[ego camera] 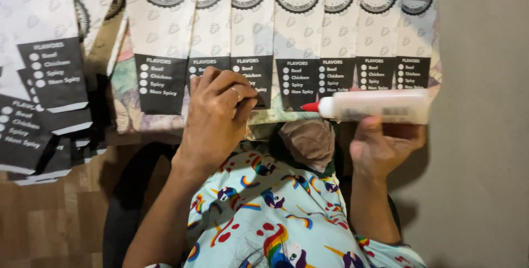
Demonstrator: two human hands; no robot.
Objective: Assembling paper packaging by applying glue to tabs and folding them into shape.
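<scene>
My right hand [383, 145] holds a white glue bottle [380, 106] lying sideways, its red tip [310, 107] pointing left at the lower edge of a row of paper bags [300, 31]. The bags are white with black printed panels and round emblems, laid side by side and overlapping. My left hand [216, 114], a ring on one finger, rests fingers-down on the black lower panels of two bags near the middle of the row.
More of the same paper bags [38, 97] lie fanned in a pile at the left. A patterned cloth [129, 102] lies under the row. My lap is covered by light fabric with rainbow prints [275, 213]. A grey surface [485, 135] lies at the right, wood flooring [49, 218] at lower left.
</scene>
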